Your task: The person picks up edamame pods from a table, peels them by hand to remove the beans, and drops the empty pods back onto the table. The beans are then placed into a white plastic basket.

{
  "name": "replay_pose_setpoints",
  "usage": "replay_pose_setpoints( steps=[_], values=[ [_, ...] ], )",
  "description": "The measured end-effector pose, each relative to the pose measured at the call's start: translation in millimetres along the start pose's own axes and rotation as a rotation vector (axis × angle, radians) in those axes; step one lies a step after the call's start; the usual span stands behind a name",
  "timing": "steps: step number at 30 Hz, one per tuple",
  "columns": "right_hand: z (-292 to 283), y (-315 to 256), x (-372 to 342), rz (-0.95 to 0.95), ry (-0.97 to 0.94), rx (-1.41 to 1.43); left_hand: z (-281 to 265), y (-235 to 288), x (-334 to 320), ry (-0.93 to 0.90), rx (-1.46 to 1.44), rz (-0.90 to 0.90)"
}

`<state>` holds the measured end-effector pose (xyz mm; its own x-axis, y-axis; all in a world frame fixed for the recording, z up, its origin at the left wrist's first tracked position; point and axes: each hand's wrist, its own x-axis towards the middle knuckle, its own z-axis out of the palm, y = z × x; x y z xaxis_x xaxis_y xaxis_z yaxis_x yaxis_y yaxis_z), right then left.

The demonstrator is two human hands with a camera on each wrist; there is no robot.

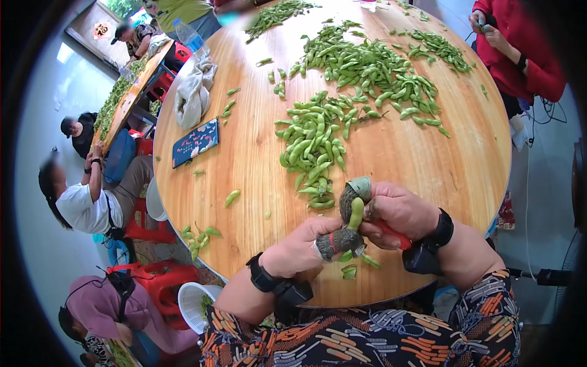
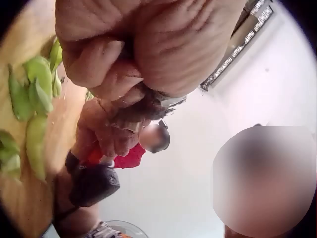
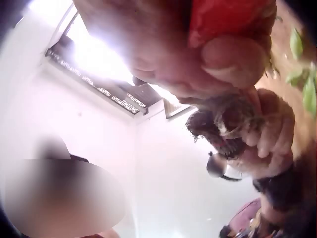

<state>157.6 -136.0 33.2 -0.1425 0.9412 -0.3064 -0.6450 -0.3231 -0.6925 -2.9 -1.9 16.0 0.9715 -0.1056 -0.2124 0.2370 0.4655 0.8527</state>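
Both hands meet over the near edge of the round wooden table [image 1: 244,202]. My left hand [image 1: 296,249], its thumb in a dark knitted cover with a red band, pinches a green soybean pod [image 1: 356,211]. Close against it, my right hand [image 1: 400,211] wears a similar cover with green tape on one digit. Its fingers curl round a red-handled tool [image 1: 392,233], whose working end is hidden. In the right wrist view the red handle [image 3: 225,20] lies in the curled palm. A heap of soybean pods [image 1: 312,144] lies just beyond the hands.
A larger heap of pods [image 1: 373,64] spreads farther back. To the left lie a floral pouch [image 1: 195,144] and a grey cloth [image 1: 195,92]. A white basket [image 1: 194,306] stands at the lower left near red stools [image 1: 162,287]. Other people sit around; one in red [image 1: 523,49] is across right.
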Motion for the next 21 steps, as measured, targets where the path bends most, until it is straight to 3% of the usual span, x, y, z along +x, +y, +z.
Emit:
replay_pose_setpoints(
  steps=[3, 5, 7, 9, 10, 13, 17, 19, 21],
  values=[
    [-1.2, -1.5, 1.8, -0.111, 0.141, -0.189, -10.2, -6.4, -0.1, 0.003, 0.164, 0.015],
    [-7.9, -3.2, 1.2, -0.125, 0.200, -0.330, -12.1, -4.6, 0.5, 0.194, 0.427, 0.050],
    [-14.2, 0.9, 5.5, -0.141, 0.263, -0.474, -19.8, -7.7, -0.2, 0.217, 0.524, 0.100],
    [-13.2, 15.1, 11.5, -0.661, 0.367, -1.254, -18.8, -9.3, -2.1, 0.274, 0.495, 0.052],
    [-4.0, 14.8, 8.4, -0.519, 0.358, -1.291, -7.2, -5.0, -0.6, 0.287, 0.403, 0.074],
    [3.6, 19.8, 6.2, -0.515, 0.294, -1.382, -15.1, -10.0, 1.3, 0.215, 0.652, 0.062],
    [-3.5, 13.5, 6.2, -0.513, 0.255, -1.512, -10.8, -7.1, 1.7, 0.166, 0.669, 0.112],
    [-0.7, 9.8, 3.8, -0.309, 0.236, -1.533, -6.8, -8.1, 3.0, 0.152, 0.556, 0.144],
    [-10.3, 17.6, 10.5, -0.374, 0.233, -1.498, -4.4, -8.1, 3.1, 0.180, 0.447, 0.108]
  ],
)
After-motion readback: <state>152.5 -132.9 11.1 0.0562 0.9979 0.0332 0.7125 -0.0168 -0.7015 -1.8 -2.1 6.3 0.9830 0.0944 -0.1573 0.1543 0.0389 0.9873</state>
